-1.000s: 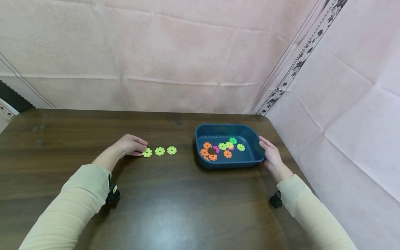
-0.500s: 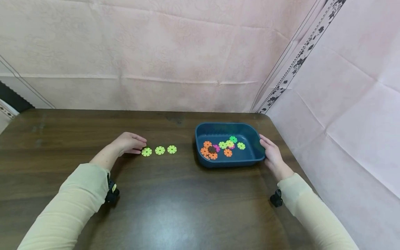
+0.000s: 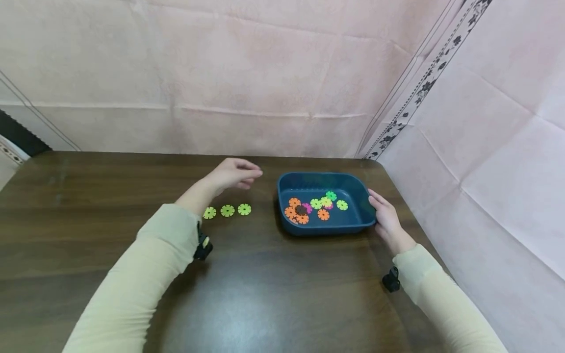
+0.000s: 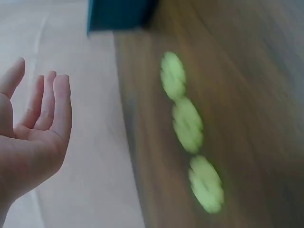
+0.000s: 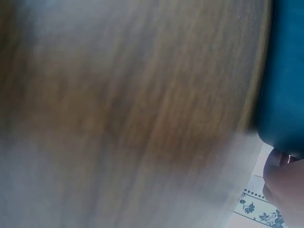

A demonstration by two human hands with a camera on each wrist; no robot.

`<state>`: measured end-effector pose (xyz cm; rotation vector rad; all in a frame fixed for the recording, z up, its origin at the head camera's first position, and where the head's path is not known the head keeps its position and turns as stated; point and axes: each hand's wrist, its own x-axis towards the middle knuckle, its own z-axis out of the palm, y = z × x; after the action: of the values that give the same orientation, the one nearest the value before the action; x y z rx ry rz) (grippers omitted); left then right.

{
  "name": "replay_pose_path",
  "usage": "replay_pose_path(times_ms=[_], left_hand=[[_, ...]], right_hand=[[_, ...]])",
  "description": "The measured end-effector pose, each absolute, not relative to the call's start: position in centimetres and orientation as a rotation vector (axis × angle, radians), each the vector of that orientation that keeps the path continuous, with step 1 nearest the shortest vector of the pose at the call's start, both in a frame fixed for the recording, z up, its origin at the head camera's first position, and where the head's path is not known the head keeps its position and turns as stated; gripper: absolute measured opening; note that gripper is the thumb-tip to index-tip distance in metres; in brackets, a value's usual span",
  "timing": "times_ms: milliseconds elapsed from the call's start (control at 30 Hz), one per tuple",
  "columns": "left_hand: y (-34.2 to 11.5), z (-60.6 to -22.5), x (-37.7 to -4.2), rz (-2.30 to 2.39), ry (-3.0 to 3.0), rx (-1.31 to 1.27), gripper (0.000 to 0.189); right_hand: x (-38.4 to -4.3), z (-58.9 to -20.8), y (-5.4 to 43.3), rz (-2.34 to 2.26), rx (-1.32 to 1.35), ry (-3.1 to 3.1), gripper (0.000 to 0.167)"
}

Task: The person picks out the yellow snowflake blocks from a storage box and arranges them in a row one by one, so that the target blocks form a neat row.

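Note:
My left hand (image 3: 236, 174) is in the air above the table, between the row of yellow-green flower-shaped discs (image 3: 227, 211) and the blue tray (image 3: 326, 230). In the left wrist view its fingers are loosely bent, thumb apart, with nothing between them. Three discs lie flat in a line on the table; the leftmost is partly covered by the wrist in the head view. At the tray's right end my right hand (image 3: 388, 220) grips the wall and rim. Inside the tray lie orange discs (image 3: 323, 214), yellow-green discs (image 3: 342, 205), a green disc (image 3: 331, 195), pink ones and a dark brown one.
The dark wooden table (image 3: 247, 289) reaches back to a pale cloth (image 3: 247, 73) hanging behind it. Another pale cloth (image 3: 499, 147) with a floral border hangs close along the right side, near my right arm.
My left hand has lifted from beside the leftmost disc and moved right and away, toward the tray. The three discs stay in their row. My right hand and the tray have hardly moved.

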<state>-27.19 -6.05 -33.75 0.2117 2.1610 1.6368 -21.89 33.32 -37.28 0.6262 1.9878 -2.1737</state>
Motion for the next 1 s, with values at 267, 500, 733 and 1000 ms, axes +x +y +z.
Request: replay_pose_path(times_ms=[267,500,733,1000], left_hand=[[0.9,-31.9,-28.0,1.722,2.092,0.337,0.040],[4.7,-32.7,-28.5,1.801,2.092,0.332,0.038],[7.7,-34.3,-28.2,1.901,2.064,0.261,0.034],[10.3,-35.7,-27.2,1.779,2.105,0.225,0.035]], right_hand=[[-22.2,-37.0,33.1,-2.173,0.612,2.013,0.051],[-22.6,-37.0,32.8,-2.181,0.626,2.008,0.050],[-22.4,-36.9,32.9,-2.173,0.638,2.031,0.049],[-21.8,-37.5,33.3,-2.165,0.627,2.040,0.049]])
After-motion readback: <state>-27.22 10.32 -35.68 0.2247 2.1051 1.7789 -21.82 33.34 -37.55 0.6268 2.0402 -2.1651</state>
